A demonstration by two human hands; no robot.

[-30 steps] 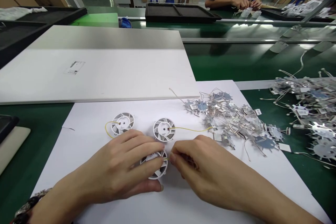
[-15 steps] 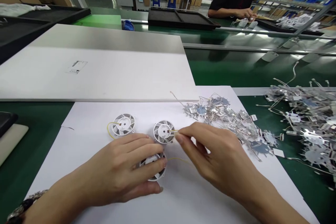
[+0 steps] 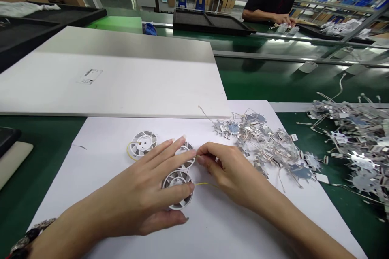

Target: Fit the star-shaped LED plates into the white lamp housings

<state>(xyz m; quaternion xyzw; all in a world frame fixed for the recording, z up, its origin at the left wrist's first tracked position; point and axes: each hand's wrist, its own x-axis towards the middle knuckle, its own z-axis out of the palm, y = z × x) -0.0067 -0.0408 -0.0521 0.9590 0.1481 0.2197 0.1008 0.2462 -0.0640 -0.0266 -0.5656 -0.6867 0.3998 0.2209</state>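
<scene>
Three small white plastic fan wheels lie on a white paper sheet [image 3: 212, 226]. My left hand [image 3: 136, 190] covers the lower fan wheel [image 3: 178, 190], with thumb and fingers around it, and its spread fingers lie over the middle fan wheel [image 3: 186, 161]. The far-left fan wheel [image 3: 142, 144] has a yellow wire [image 3: 130, 151] curled beside it. My right hand [image 3: 227, 168] has its fingertips pinched together against the middle wheel. Anything between them is hidden. Another yellow wire [image 3: 205, 183] runs from the lower wheel towards my right hand.
Piles of star-shaped metal foil parts with wires and white tags lie right of my hands [image 3: 261, 141] and on the green bench mat [image 3: 349, 141]. A large white board [image 3: 106, 85] lies behind the paper. A person [image 3: 273, 0] works across the bench beside black trays [image 3: 209, 22].
My left fingers have spread up over the middle fan wheel, which was uncovered before. My right hand has moved slightly left and down towards that wheel.
</scene>
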